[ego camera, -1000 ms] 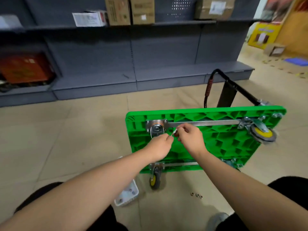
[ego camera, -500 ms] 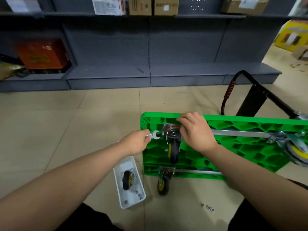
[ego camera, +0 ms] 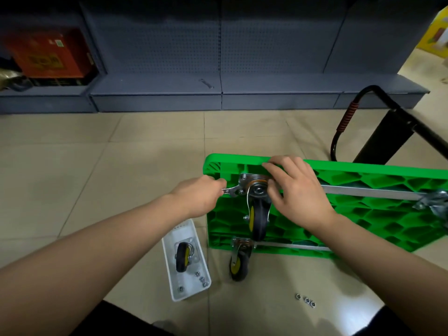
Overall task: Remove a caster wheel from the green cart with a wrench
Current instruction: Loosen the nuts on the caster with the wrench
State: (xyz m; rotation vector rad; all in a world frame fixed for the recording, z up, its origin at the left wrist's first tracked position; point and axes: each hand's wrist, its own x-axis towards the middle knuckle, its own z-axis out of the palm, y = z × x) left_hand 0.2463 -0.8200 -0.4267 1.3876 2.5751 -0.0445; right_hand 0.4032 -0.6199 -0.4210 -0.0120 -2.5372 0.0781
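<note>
Even indoor light, bowed blurry edges

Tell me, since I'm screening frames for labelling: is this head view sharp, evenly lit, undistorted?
Head view: wrench and caster wheel on the green cart are sharp; the shelving behind is dim, the red box soft; wide-angle bend bows the shelf base; the cart's right-edge caster is smeared; soft light, no hard glare on the floor.

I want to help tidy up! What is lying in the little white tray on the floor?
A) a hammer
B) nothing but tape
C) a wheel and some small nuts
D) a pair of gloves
C: the white tray beside the green cart holds a loose black and yellow caster wheel and a few small nuts.
</note>
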